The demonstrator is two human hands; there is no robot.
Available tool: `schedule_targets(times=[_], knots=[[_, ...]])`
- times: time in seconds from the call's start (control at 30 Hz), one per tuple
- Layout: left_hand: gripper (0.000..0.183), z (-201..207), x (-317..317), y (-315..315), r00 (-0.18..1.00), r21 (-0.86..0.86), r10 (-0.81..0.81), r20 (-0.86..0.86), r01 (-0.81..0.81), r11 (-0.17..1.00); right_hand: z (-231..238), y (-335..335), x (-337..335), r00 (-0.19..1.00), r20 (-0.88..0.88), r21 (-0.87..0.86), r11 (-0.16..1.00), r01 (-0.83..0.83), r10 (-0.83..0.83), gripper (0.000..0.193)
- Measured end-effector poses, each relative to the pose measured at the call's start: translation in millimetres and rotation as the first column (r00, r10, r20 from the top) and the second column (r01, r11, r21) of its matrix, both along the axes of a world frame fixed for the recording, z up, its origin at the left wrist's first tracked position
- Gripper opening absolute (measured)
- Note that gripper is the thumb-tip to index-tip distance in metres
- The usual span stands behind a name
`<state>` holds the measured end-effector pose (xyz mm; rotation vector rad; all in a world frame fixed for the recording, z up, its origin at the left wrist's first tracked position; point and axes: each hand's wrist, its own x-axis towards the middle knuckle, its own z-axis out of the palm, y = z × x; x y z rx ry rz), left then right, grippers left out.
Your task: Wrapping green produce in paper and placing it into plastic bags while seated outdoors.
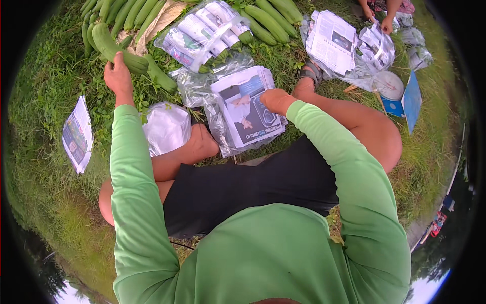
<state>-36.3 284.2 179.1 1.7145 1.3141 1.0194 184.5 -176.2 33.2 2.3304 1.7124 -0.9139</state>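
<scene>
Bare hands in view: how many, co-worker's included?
4: the left hand holds a long green gourd; the right hand is at the newspaper stack; the co-worker's two hands are upper right. No others show.

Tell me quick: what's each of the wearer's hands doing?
Left hand: closed, holding a long green gourd.
Right hand: curled at the newspapers; its grip cannot be told.

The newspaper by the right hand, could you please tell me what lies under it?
Clear plastic shows past the left and lower edges of the newspaper, beneath it; what lies under its middle is covered.
</scene>
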Motion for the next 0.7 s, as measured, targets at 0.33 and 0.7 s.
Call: schedule_targets(times=[0.33,0.7], knots=[[0.048,-17.2,139.7,-261.3,0.690,-0.493,-0.606,0.396,0.717,0.494,-8.6,-48.3,-79.3,0.889,0.132,-0.072,0.898,-0.433,0.439,0.033],[0.085,-201.8,28.9,-326.7,0.541,-0.622,-0.816,0.202,0.715,0.320,9.1,-52.3,-99.5,0.884,0.069,-0.105,0.885,-0.454,0.462,0.018]])
